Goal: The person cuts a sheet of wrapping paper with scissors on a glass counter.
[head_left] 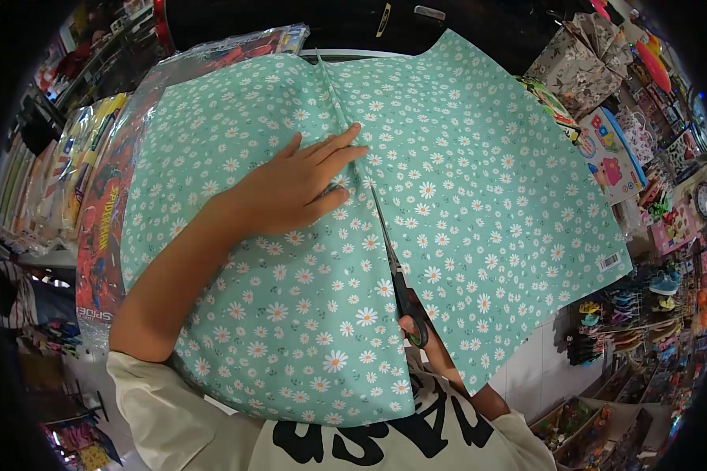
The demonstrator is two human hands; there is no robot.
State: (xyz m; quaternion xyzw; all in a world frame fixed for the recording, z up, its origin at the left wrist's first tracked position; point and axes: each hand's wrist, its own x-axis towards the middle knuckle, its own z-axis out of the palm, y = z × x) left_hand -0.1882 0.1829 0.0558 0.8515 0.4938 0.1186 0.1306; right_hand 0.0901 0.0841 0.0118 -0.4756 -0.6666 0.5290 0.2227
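- Here's the wrapping paper (251, 294), thin and smooth, a soft matt finish across its face
- And then the scissors (397, 275): metal blades (386, 237), smooth dark plastic handles (403, 297)
- Over on the left, Spider-Man packaging (106, 216), all glossy, crinkled clear plastic
- The shirt (236, 443): matt cloth, softly creased
- Up top, a black panel (291, 23), smooth and glossy

Shop full of packaged goods (611, 161)

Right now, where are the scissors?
In the head view, the scissors are just right of centre, in the right hand, at the cut in the flowered paper, lower than the left hand.
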